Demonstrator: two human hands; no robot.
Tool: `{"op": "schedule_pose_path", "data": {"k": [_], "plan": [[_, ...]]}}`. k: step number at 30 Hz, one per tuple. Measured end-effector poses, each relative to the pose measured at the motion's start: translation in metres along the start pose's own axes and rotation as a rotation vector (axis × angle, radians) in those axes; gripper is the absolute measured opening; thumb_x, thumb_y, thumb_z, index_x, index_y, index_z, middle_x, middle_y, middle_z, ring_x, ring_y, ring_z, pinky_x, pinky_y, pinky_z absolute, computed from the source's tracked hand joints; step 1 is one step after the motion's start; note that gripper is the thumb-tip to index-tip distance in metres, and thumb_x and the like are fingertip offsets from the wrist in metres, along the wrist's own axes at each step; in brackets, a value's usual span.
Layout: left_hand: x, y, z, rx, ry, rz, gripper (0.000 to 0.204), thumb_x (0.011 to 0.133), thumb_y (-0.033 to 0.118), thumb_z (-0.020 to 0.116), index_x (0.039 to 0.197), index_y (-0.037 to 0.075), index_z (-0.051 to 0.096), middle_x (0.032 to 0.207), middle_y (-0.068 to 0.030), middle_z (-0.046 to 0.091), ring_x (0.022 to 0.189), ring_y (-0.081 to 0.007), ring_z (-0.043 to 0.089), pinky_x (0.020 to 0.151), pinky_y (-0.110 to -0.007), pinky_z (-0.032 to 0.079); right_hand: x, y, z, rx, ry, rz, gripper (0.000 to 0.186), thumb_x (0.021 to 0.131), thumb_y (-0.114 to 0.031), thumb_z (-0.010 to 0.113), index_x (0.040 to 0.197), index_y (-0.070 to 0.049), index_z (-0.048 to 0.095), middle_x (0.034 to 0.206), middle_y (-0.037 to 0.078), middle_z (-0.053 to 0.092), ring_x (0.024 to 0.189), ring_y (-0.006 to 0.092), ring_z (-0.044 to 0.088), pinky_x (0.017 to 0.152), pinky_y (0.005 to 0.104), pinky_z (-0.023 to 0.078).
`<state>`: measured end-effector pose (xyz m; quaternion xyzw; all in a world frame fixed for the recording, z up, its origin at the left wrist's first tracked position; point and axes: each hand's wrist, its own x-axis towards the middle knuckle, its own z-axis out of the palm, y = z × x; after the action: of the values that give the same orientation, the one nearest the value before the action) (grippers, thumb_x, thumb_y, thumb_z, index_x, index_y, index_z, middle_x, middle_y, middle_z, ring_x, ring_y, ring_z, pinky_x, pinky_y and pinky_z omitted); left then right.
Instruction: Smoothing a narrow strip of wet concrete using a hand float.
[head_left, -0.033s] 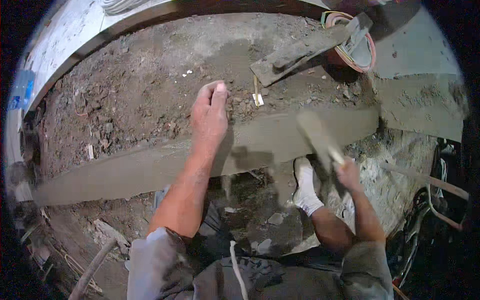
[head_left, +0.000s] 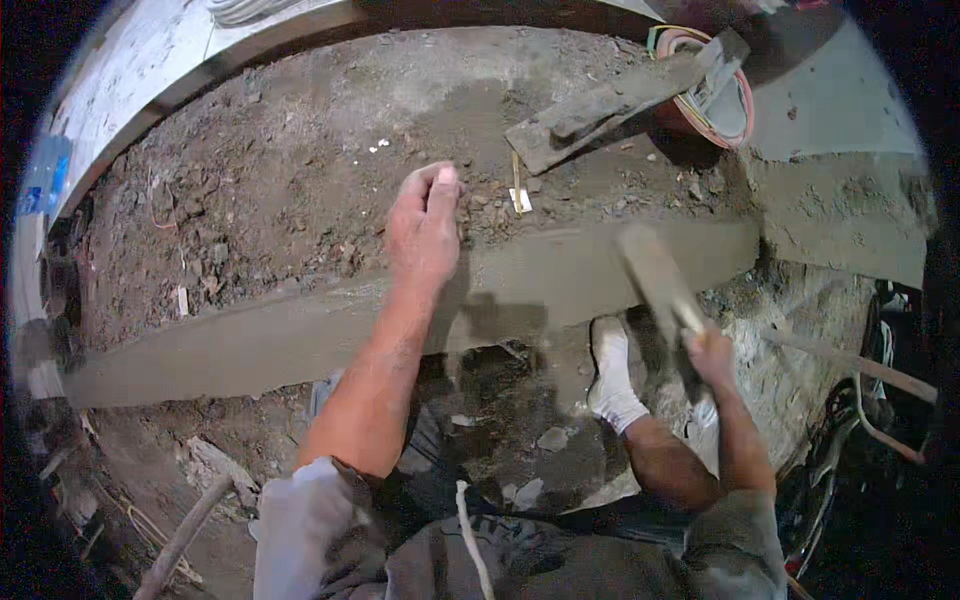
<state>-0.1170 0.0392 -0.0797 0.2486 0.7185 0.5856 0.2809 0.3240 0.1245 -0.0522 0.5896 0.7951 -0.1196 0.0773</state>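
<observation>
My left hand [head_left: 425, 215] hangs above the near edge of the rubble bed, its fingers curled; whether anything is inside them is hidden. My right hand [head_left: 708, 350] grips a long pale trowel or float [head_left: 655, 270], blurred, angled over the right part of a smooth grey mortar band [head_left: 520, 280]. The band runs across in front of me, with broken soil and rubble [head_left: 280, 200] beyond it. My white-socked foot [head_left: 610, 380] is just below the band, left of the tool.
A dirty flat board tool [head_left: 590, 115] leans across a bucket [head_left: 715, 115] at the back right, near a stick and white scrap [head_left: 520, 200]. A pale edging [head_left: 135, 90] curves behind. Rods or handles [head_left: 860, 365] lie at right, another [head_left: 190, 525] at lower left.
My right hand and the float have moved a little to the right and toward me. My left hand has shifted very slightly right.
</observation>
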Motion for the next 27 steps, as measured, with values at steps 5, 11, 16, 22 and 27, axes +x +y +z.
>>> {"op": "schedule_pose_path", "data": {"k": [5, 11, 16, 22, 27], "plan": [[0.0, 0.014, -0.013, -0.129, -0.038, -0.189, 0.036, 0.091, 0.032, 0.05, 0.105, 0.0, 0.059, 0.088, -0.0064, 0.062, 0.081, -0.0142, 0.056, 0.076, -0.029, 0.045, 0.009, -0.012, -0.039, -0.078, -0.012, 0.164, 0.046, 0.081, -0.039, 0.061, 0.103, 0.0, 0.055, 0.086, 0.025, 0.061, 0.083, 0.0402, 0.059, 0.071, 0.0437, 0.046], [0.01, 0.017, -0.047, -0.113, 0.144, -0.083, 0.032, 0.092, 0.035, 0.048, 0.104, 0.008, 0.061, 0.086, -0.0037, 0.063, 0.054, -0.006, 0.045, 0.048, -0.022, 0.037, 0.111, -0.162, -0.038, 0.21, -0.416, -0.583, 0.05, 0.08, -0.045, 0.06, 0.103, -0.001, 0.055, 0.084, 0.016, 0.059, 0.079, 0.0274, 0.057, 0.073, 0.0378, 0.044], [-0.007, 0.029, -0.12, -0.208, 0.426, -0.17, 0.035, 0.093, 0.035, 0.047, 0.108, 0.006, 0.058, 0.09, -0.0062, 0.062, 0.055, -0.0057, 0.045, 0.046, -0.019, 0.035, 0.17, -0.275, 0.009, 0.202, -0.555, -0.658, 0.063, 0.081, -0.059, 0.052, 0.082, 0.003, 0.06, 0.074, 0.012, 0.059, 0.073, 0.0235, 0.056, 0.064, 0.0396, 0.043], [-0.066, 0.056, -0.163, -0.223, 0.684, -0.103, 0.043, 0.092, 0.037, 0.047, 0.117, 0.003, 0.053, 0.097, -0.0075, 0.062, 0.055, -0.0053, 0.043, 0.044, -0.018, 0.03, 0.19, -0.357, 0.048, -0.085, -0.834, -0.75, 0.08, 0.08, -0.072, 0.038, 0.083, 0.002, 0.067, 0.08, 0.021, 0.063, 0.078, 0.0319, 0.062, 0.072, 0.0434, 0.047], [-0.089, 0.084, -0.124, -0.147, 0.787, -0.076, 0.046, 0.093, 0.039, 0.046, 0.119, 0.002, 0.052, 0.099, -0.0083, 0.061, 0.055, -0.0039, 0.041, 0.046, -0.017, 0.031, 0.207, -0.358, 0.092, -0.055, -1.055, -0.718, 0.077, 0.079, -0.074, 0.038, 0.069, -0.002, 0.062, 0.054, 0.011, 0.054, 0.047, 0.0246, 0.053, 0.051, 0.0414, 0.043]]}}
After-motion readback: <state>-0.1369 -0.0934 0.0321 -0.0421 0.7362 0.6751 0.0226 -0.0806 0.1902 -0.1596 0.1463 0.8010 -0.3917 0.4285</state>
